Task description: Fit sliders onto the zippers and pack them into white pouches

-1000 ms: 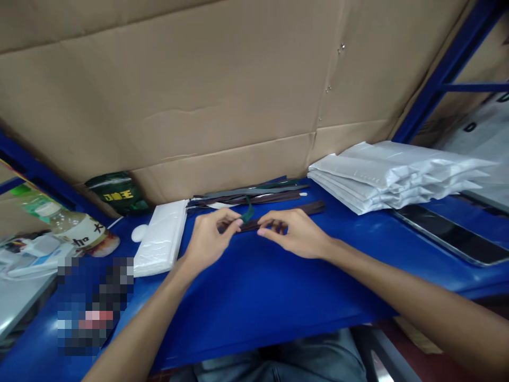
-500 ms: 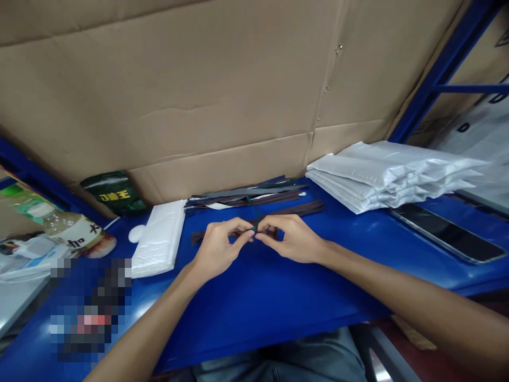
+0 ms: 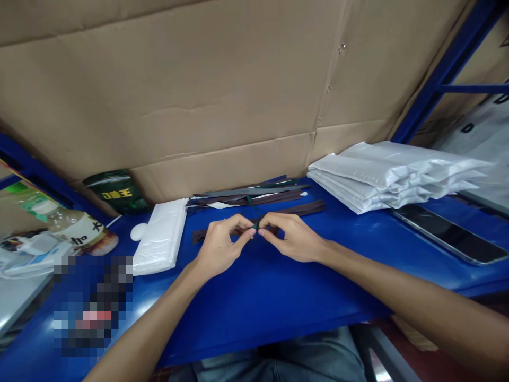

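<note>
Two hands [image 3: 220, 244] [image 3: 294, 237] pinching green strip [image 3: 256, 226] | glossy blue tabletop [image 3: 254, 297] | upright cardboard backing [image 3: 222, 95] | blue posts [image 3: 447, 77]

Soft glare pales the blue table [image 3: 254, 302] at left.

The head-worn camera looks out from above and behind the grip, where the left hand [image 3: 220, 244] and right hand [image 3: 292, 237] pinch a dark green strip [image 3: 255, 226], facing forward and tilted down. The grip sits just below mid-frame, close enough to make out separate fingers. This wide view takes in jeans [image 3: 318, 354] below the grip, corrugated cardboard [image 3: 222, 106] beyond it, a drink bottle [image 3: 81, 229] well left and a smartphone [image 3: 453, 233] well right.
</note>
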Motion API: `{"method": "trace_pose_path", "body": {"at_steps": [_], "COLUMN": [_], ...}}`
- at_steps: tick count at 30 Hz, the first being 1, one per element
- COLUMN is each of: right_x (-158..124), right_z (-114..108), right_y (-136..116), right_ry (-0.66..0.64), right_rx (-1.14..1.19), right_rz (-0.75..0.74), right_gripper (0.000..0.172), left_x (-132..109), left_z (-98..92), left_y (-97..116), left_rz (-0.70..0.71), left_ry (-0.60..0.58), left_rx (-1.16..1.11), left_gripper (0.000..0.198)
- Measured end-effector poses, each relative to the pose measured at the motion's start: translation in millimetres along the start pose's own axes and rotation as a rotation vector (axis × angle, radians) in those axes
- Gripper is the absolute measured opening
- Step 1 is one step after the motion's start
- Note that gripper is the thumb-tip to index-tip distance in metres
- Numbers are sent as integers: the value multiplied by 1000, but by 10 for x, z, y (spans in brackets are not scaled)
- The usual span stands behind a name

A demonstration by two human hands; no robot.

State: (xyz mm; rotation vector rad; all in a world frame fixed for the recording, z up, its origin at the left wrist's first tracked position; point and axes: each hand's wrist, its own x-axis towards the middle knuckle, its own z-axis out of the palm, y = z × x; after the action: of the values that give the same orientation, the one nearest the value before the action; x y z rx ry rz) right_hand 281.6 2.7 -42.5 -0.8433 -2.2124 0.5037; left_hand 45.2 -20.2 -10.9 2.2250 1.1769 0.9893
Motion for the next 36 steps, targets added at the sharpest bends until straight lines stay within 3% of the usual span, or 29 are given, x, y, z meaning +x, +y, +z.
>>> {"method": "trace_pose_path", "body": {"at_steps": [5,11,26,36], "right_x": [33,-11,-5,-5], "right_z": [-298,-563,-506,-537], "right_y": [398,874,863,817], "right_ry": [-46,-184,-123,-212], "right_rx": [-308,-350,-391,-398], "right_rz": [-43,-24,-20,-96], "right_gripper": [19,27,21,27], "left_x": [69,105,100,99], "left_z": [-205,-356,-300,-289], "left_y": [-281,-416,-400,-469], "left_rz": [-41,-78,-95,-73], "left_ry": [125,199,153,134], "left_rx": [316,284,254,242], "left_gripper": [7,8,7,10]}}
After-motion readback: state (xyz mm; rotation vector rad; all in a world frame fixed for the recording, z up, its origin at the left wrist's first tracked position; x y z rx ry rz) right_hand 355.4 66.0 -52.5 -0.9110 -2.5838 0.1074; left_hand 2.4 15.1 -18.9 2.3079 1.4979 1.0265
